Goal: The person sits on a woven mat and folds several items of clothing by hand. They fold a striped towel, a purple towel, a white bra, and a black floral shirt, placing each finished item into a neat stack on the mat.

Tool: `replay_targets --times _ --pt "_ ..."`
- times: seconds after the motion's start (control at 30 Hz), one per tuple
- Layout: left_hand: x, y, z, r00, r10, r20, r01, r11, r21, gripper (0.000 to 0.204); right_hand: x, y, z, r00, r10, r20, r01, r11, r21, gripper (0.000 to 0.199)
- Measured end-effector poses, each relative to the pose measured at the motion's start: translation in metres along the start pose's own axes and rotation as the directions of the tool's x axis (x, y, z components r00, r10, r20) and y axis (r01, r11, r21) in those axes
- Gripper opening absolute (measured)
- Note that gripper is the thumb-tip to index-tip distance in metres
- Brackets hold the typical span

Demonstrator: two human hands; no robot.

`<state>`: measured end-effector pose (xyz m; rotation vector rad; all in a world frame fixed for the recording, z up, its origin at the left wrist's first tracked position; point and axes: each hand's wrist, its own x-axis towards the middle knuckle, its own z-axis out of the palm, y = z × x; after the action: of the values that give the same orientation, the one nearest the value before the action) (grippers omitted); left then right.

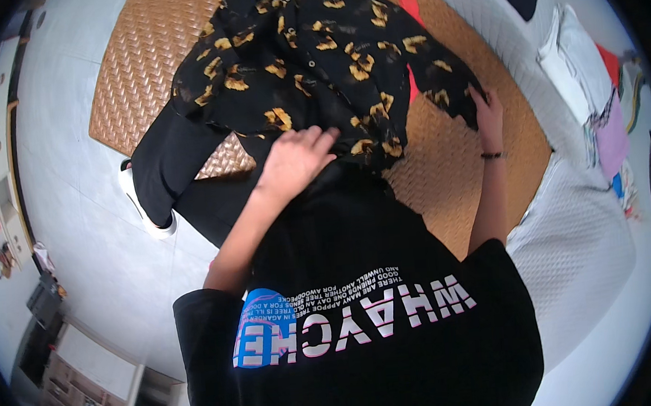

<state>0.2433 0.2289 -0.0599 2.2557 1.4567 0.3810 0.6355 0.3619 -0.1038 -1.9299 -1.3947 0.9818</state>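
A black blouse (pixel 315 60) with yellow flower prints and small buttons lies spread out in front of me, its lower edge close to my lap. My left hand (pixel 296 158) rests near the middle of that lower edge, fingers loosely bent and thumb apart from them; I see nothing held in it. On the right, my right hand (pixel 490 120) pinches the cuff end of the blouse's sleeve (pixel 445 81), which stretches out to the side. Strips of something red (pixel 408 5) show beside the sleeve, mostly covered by the blouse.
Beneath the blouse is a woven tan mat (pixel 153 56). White quilted fabric (pixel 569 239) borders it on the right, with folded clothes (pixel 576 61) farther out. My black-trousered leg (pixel 160 158) and white shoe (pixel 144 204) are at left, over pale floor (pixel 72 138). Cabinets line the far left.
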Motion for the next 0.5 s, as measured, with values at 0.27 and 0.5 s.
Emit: replay_targets --times 0.27,0.5 --pt "-0.048 -0.023 -0.081 0.994 -0.067 -0.088 0.061 0.996 -0.07 0.019 -0.008 -0.012 -0.005 0.973 0.199 0.113 -0.223 0.936 0.271 0.033" --pt "-0.077 -0.019 -0.074 0.928 -0.315 -0.199 0.308 0.949 -0.067 0.021 -0.027 -0.016 0.022 0.807 -0.578 -0.12 0.372 0.656 -0.656 0.023"
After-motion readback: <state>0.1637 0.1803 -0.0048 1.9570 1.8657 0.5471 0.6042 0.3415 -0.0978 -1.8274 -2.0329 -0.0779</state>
